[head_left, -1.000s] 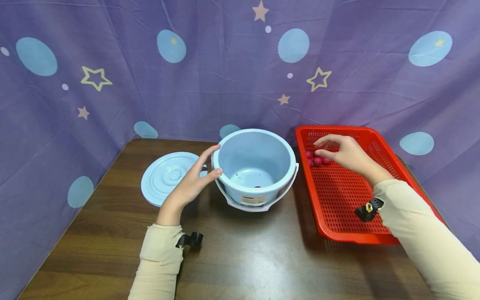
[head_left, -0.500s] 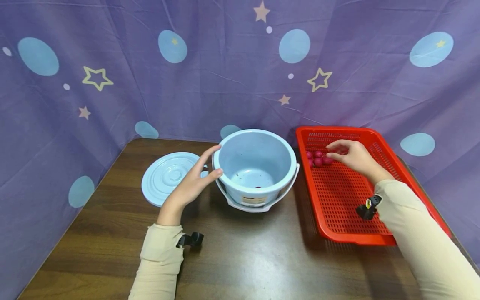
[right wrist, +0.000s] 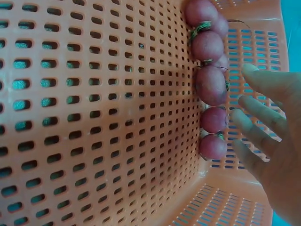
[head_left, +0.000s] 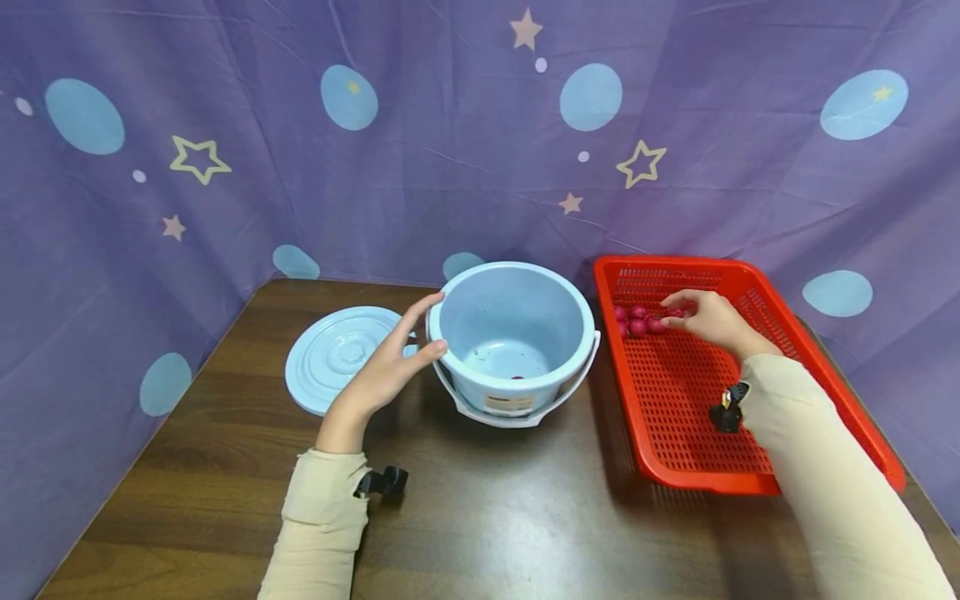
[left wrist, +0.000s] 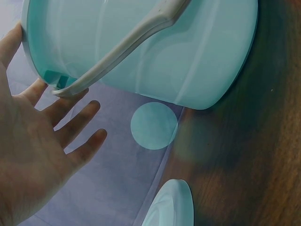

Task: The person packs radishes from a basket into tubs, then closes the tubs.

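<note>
A light blue bucket (head_left: pixel 517 308) stands upright mid-table, its handle (head_left: pixel 510 421) hanging down in front. My left hand (head_left: pixel 382 367) touches the left side of its rim, thumb and fingers spread; the left wrist view shows straight fingers beside the handle's hinge. Inside the bucket, a bit of red peeks over the near rim. On the right is a red mesh basket (head_left: pixel 675 400) with several red radishes (head_left: pixel 637 327) along its far end. My right hand (head_left: pixel 712 321) hovers at their right end with slightly bent fingers. In the right wrist view its fingertips are beside the radishes (right wrist: pixel 210 84), gripping none.
Left of the bucket, partly behind my left hand, a light blue round lid (head_left: pixel 322 358) lies on the brown wooden table (head_left: pixel 480 517). A purple curtain (head_left: pixel 420 200) with stars hangs behind. The basket's raised walls surround my right hand.
My right hand has moved right and lower, from above the left radishes to the right end of the group. The left hand stays at the bucket rim. The view has tilted slightly.
</note>
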Action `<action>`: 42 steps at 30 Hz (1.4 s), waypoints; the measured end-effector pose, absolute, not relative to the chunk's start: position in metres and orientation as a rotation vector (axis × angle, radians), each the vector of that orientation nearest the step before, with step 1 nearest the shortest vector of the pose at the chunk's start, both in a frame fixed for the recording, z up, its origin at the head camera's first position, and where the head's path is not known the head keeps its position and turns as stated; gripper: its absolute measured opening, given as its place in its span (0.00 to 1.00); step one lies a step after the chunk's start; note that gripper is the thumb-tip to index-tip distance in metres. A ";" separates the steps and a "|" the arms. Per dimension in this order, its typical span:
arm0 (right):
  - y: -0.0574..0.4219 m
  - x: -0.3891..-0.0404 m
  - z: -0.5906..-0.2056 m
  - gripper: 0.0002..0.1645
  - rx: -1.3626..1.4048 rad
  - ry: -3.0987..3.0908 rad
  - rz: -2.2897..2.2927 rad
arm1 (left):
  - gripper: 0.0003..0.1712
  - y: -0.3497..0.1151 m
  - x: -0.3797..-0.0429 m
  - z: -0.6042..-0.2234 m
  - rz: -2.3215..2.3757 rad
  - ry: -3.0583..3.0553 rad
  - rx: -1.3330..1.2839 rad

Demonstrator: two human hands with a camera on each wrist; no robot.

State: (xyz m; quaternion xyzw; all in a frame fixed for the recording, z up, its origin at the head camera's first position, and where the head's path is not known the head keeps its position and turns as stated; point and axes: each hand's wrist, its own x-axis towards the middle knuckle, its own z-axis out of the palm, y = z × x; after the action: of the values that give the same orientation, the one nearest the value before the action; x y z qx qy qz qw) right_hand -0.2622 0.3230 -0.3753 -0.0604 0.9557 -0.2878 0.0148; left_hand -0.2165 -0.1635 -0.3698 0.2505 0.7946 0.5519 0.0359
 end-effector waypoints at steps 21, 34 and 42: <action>0.313 -0.274 -0.394 0.21 -0.250 2.884 -0.797 | 0.39 -0.163 -0.215 -0.369 1.689 2.438 0.747; 0.321 -0.270 -0.389 0.21 -0.289 2.928 -0.727 | 0.38 -0.160 -0.218 -0.370 1.700 2.434 0.778; 0.325 -0.266 -0.370 0.22 -0.313 2.956 -0.741 | 0.38 -0.162 -0.217 -0.369 1.683 2.442 0.760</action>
State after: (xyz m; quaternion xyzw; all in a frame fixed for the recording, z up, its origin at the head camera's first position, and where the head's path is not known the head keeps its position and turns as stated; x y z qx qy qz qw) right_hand -0.2660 0.3249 -0.3699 -0.1019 0.9642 -0.2417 0.0390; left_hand -0.2170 -0.1622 -0.3692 0.2481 0.7970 0.5492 0.0397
